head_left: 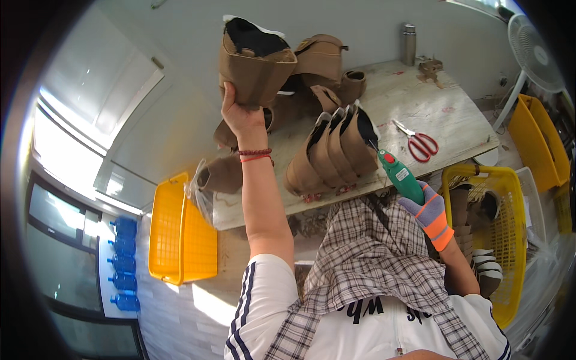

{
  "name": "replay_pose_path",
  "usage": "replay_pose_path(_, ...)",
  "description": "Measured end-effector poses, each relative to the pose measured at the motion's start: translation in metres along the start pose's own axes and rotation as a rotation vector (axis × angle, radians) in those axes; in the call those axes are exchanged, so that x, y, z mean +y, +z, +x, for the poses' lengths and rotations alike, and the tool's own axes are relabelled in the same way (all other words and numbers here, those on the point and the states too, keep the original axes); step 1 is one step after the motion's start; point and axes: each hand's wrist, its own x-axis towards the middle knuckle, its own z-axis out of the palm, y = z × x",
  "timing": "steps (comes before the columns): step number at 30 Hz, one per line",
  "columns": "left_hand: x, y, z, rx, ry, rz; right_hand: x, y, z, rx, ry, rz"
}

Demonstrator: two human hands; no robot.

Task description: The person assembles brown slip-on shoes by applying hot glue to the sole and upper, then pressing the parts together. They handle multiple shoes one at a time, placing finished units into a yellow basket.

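Observation:
Raised over the back left of the table, my left hand (243, 117) is closed round a brown boot upper (252, 75) with a black lining and a white edge. My right hand (431, 210), in a grey and orange glove, grips a green handheld tool (401, 177) with a red button and a thin metal tip. That tip is close to a nested row of several brown boot uppers (330, 153) at the table's front; whether it touches them I cannot tell. Red-handled scissors (422, 146) lie just beyond the tool.
More brown uppers (321, 57) are heaped at the back of the worn table (396, 90). A metal flask (408, 45) stands near scraps (431, 69). One yellow basket (183, 231) is at the left; another (514, 240), at the right, holds brown pieces. A white fan (536, 54) stands far right.

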Motion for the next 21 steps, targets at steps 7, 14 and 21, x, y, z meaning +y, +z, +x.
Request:
replay_pose_path(7,-0.088,0.029,0.004,-0.088,-0.194,0.338,-0.016,-0.016,0.003,0.045,0.093,0.111)
replay_pose_path(14,-0.126,0.023,-0.025,-0.123,-0.16,0.298,-0.025,-0.029,0.007,0.108,0.056,0.199)
replay_pose_path(21,-0.127,0.035,-0.009,-0.102,-0.181,0.205,-0.022,-0.023,0.008,0.15,0.016,0.193)
